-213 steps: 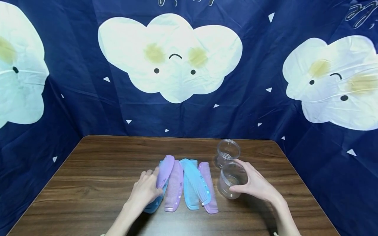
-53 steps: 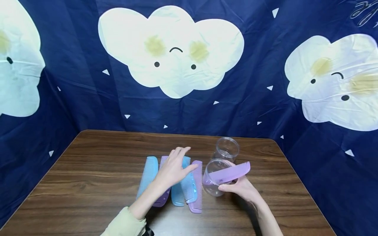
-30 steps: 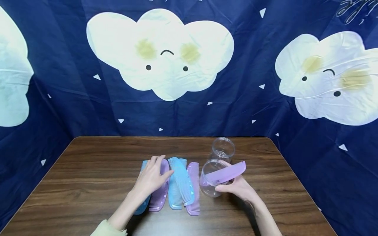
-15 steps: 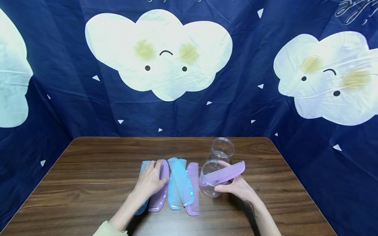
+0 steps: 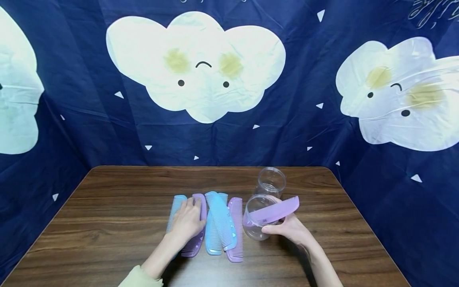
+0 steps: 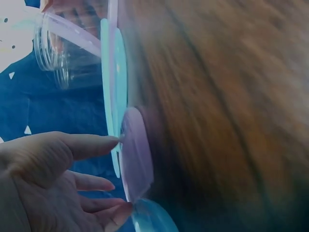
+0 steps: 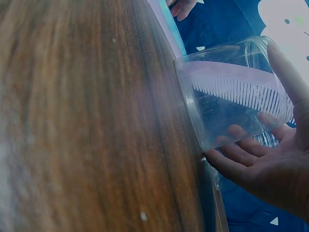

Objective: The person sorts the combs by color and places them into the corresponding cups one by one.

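A: Right wrist cam, what's held?
B: Right hand (image 7: 275, 162) grips clear jar (image 7: 219, 55), thumb at rim, fingers along wall.
A: Inside?
B: Purple comb (image 7: 231, 71), teeth toward the fingers, one end past the rim.
A: Jar base on the wood table (image 7: 96, 121)?
B: Right by it, contact unclear.
A: Top edge?
B: Combs (image 7: 164, 24) edge-on, bit of left hand (image 7: 183, 8). Blue cloth (image 7: 251, 205) behind.

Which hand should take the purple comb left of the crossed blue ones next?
The left hand, I'd judge: its thumb and fingers touch that purple comb. The right hand is occupied, gripping the clear jar with another comb leaning inside.
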Available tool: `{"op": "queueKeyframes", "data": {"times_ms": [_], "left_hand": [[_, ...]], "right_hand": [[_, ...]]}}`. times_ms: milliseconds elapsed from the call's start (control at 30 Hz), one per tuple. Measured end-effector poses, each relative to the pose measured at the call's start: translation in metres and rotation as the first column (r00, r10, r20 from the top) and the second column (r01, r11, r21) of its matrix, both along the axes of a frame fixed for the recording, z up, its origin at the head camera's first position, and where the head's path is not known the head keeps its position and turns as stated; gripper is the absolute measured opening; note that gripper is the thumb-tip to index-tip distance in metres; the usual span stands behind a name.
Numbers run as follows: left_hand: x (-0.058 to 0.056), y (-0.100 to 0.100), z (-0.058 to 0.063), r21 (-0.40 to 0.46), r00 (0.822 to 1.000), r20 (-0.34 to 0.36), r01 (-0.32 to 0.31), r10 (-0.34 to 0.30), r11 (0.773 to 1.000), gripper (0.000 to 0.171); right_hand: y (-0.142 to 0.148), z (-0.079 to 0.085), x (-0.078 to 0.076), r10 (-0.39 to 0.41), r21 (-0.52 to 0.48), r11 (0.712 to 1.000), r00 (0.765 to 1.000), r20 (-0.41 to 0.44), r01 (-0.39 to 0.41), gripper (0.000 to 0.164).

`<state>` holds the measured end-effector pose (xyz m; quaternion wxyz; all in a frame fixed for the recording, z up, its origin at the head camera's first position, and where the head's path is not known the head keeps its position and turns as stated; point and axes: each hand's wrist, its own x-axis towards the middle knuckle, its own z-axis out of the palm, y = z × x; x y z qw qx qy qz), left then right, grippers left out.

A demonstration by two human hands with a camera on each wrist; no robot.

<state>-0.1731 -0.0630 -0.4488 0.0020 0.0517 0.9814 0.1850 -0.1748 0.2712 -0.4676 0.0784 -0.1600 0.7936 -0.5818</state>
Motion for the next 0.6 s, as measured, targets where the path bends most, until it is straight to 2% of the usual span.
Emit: {"op": "queueKeyframes", "data": {"times_ms": [133, 300, 500, 600], "left_hand": [[0.0, 0.0038, 0.0034, 0.008, 1.0, 0.019, -0.011, 0.011, 1.0, 0.07], [-0.0008, 0.0054, 0.0034, 0.006, 1.0, 0.003, -0.013, 0.013, 1.0, 0.066], [0.0, 0.0072, 0.0033, 0.013, 0.999, 0.03, -0.024, 0.024, 1.0, 0.067], [0.0001, 0.0089, 0.0041, 0.012, 0.999, 0.03, -0.027, 0.026, 1.0, 0.06]], "right_hand": [[0.0006, 0.0002, -0.0003, 0.006, -0.002, 1.0, 1.0, -0.007, -0.006, 0.091], [0.0007, -0.0003, -0.0001, 0.007, 0.001, 1.0, 1.0, -0.005, -0.007, 0.091], [0.0006, 0.0008, 0.0002, -0.004, 0.008, 1.0, 1.0, 0.005, 0.004, 0.091], [0.0002, 0.002, 0.0005, -0.011, 0.014, 1.0, 1.0, 0.009, 0.011, 0.092]]}}
